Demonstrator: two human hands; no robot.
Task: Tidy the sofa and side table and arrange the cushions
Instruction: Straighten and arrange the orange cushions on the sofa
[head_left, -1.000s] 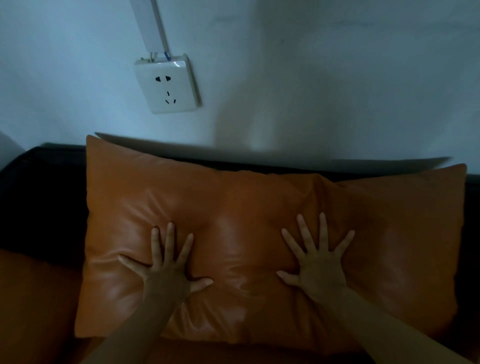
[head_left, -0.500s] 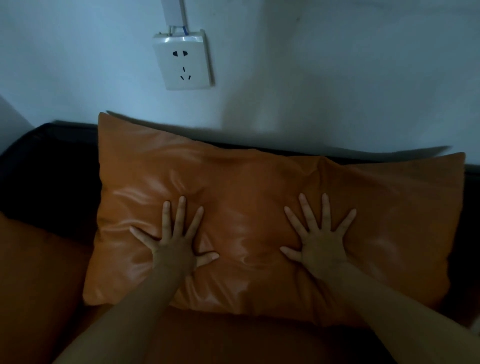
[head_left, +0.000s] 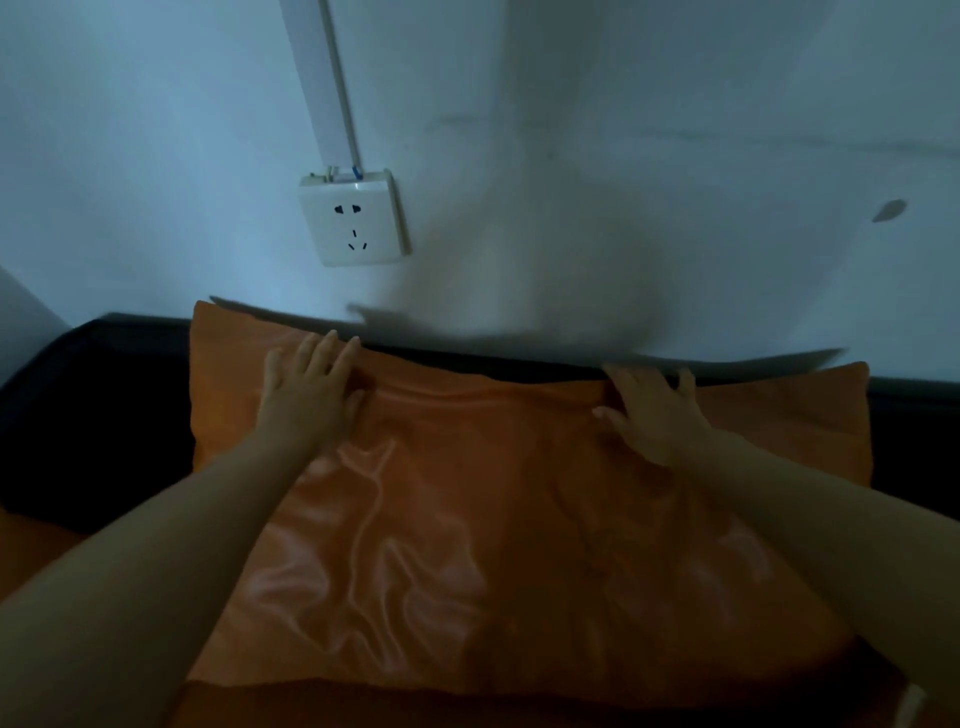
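Note:
A large orange leather cushion (head_left: 493, 519) leans against the dark sofa back (head_left: 93, 415) below a white wall. My left hand (head_left: 306, 387) lies flat on the cushion's upper left part, fingers straight and reaching its top edge. My right hand (head_left: 652, 413) rests on the upper right part, its fingertips at the top edge, slightly blurred. A crease runs across the leather between the two hands. Neither hand holds anything.
A white wall socket (head_left: 353, 221) with a cable duct above it sits on the wall just over the cushion's left end. The orange sofa seat (head_left: 31, 551) shows at the lower left and along the bottom.
Both hands have slid up from the cushion's middle to its top edge, and their fingers have drawn closer together. The view has tilted up, showing more wall.

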